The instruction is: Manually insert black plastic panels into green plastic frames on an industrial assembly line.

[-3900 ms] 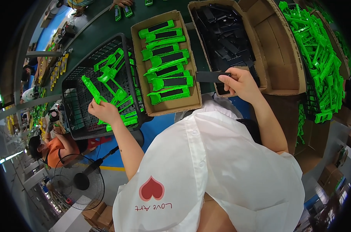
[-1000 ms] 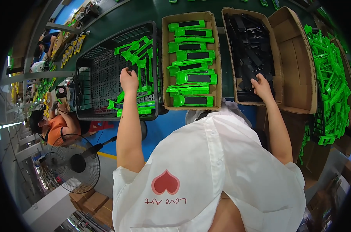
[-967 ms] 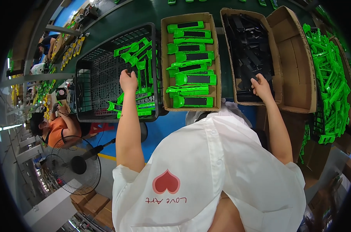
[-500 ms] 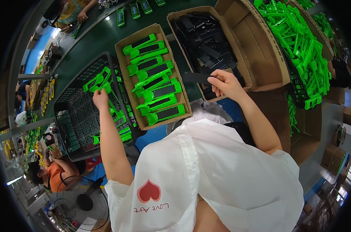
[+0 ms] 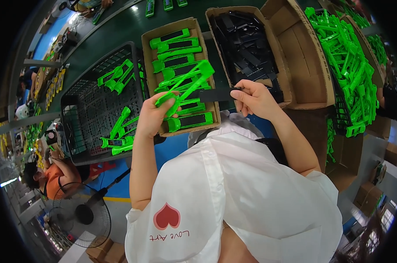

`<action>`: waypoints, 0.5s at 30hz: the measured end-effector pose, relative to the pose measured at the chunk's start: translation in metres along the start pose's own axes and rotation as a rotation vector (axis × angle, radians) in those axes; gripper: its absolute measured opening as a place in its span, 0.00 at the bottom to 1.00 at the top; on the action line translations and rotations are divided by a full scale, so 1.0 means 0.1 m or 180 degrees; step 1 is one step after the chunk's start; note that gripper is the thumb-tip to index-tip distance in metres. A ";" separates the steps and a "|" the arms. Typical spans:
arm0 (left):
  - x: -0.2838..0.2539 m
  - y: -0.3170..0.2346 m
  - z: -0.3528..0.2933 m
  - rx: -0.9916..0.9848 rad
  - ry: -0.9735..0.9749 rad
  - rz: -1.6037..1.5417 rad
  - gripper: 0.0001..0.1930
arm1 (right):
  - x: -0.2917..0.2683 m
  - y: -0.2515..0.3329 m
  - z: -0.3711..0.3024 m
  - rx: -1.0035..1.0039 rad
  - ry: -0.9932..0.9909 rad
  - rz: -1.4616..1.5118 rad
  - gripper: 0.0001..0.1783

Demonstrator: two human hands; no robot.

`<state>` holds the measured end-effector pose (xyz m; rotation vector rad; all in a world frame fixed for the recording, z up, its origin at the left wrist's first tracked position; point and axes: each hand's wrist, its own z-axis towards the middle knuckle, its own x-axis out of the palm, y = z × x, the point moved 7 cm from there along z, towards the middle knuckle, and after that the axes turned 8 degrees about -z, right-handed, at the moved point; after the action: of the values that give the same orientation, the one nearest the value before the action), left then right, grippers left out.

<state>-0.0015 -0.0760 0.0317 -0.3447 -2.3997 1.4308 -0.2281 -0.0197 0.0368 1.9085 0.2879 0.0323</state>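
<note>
My left hand (image 5: 152,117) is closed on the end of a green plastic frame (image 5: 200,73), held tilted above a cardboard box (image 5: 190,130). In my right hand (image 5: 256,100), thumb and fingers pinch a flat black strip (image 5: 218,94). The strip points left, its far end close to the green frame; whether they touch I cannot tell. Inside the box below lie several green frames with black strips set in them, partly hidden by my left hand and the raised frame. Left of it, a black plastic basket (image 5: 138,70) contains loose green frames (image 5: 118,79).
A second cardboard box of loose black strips (image 5: 246,48) stands beyond my right hand, its flap (image 5: 301,57) raised. Farther right is a heaped pile of green frames (image 5: 345,65). A standing fan (image 5: 84,215) is at lower left, near a person in orange (image 5: 60,177).
My left hand has moved right, out of the basket, bringing a green frame over the cardboard box. My right hand still pinches the black strip, now nearer the frame. The view has shifted slightly.
</note>
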 end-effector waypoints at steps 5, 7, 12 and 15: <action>0.23 0.09 -0.01 -0.0135 0.0225 -0.0216 0.12 | 0.13 0.04 0.02 0.0106 0.0069 -0.0293 0.08; 0.28 0.15 -0.02 -0.0286 0.0370 -0.0252 0.11 | 0.16 0.04 0.03 0.0139 0.0067 -0.0398 0.08; 0.31 0.15 -0.04 -0.0211 0.0483 -0.0108 0.10 | 0.14 0.07 0.03 0.0228 -0.0183 -0.1081 0.09; 0.33 0.18 -0.03 -0.0244 0.0487 -0.0197 0.10 | 0.14 0.06 0.03 0.0339 -0.0214 -0.1232 0.09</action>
<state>-0.0299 -0.0530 0.0221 -0.3807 -2.3249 1.2415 -0.2127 -0.0218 0.0397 1.9243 0.6183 -0.3104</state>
